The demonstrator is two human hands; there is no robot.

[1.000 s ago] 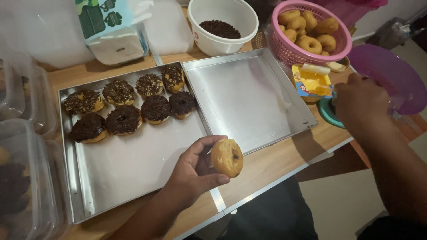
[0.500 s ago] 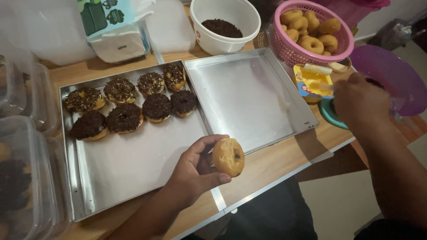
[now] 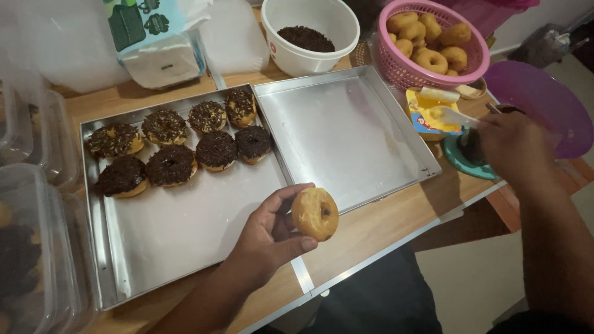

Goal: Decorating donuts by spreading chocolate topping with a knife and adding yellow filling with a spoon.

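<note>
Wooden table [image 3: 383,229], two metal trays [image 3: 346,136] side by side: we list seven chocolate-topped doughnuts [image 3: 170,164] up and left of our left hand [image 3: 266,238], whose fingers clamp a plain doughnut [image 3: 315,214] on edge, hole facing us. Our right hand [image 3: 513,148], well right of it, fingers closed around a white spatula [image 3: 458,115] over a small dark dish [image 3: 470,154].
</note>
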